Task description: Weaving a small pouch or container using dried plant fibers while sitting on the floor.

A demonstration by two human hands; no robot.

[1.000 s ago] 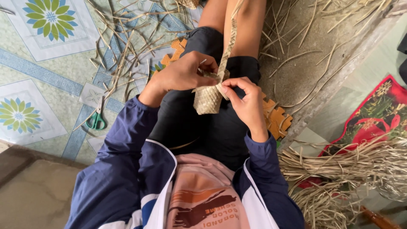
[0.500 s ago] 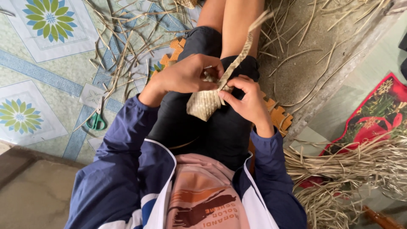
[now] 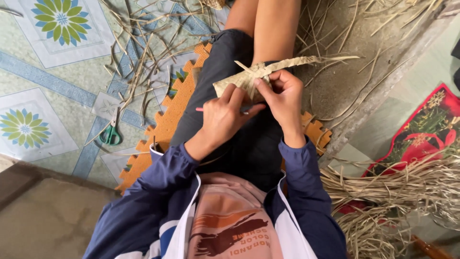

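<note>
1. No box, basket or bowl is in the view; the loose things lie directly on the floor.
2. A big heap of dry straw (image 3: 397,192) lies at the right side, partly over a red printed cloth (image 3: 421,129).
3. More thin dry strips (image 3: 134,72) are scattered on the tiled floor (image 3: 43,81) at the left, and green-handled scissors (image 3: 111,134) lie there among them, well apart from both hands.
4. The person sits on an orange foam mat (image 3: 165,127) with toothed edges, and the legs in dark shorts stretch forward.
5. The woven palm-leaf piece (image 3: 249,79) is held above the lap, over the thighs; it lies almost sideways, with the wider woven end to the left and a long narrow strip pointing to the right.
6. The right hand (image 3: 282,98) has its fingers curled closed around the middle of the woven piece; the thumb presses on top of it and the other fingers are under and behind it.
7. The left hand (image 3: 223,117) is half closed; its fingertips (image 3: 232,93) touch the lower edge of the wider end of the weave.
8. A thin pink stick (image 3: 200,109) comes out at the left of the left hand, but how the fingers hold it I cannot tell.
9. So the woven piece sits between both hands, gripped firmly by the right one and supported from below by the left one.
</note>
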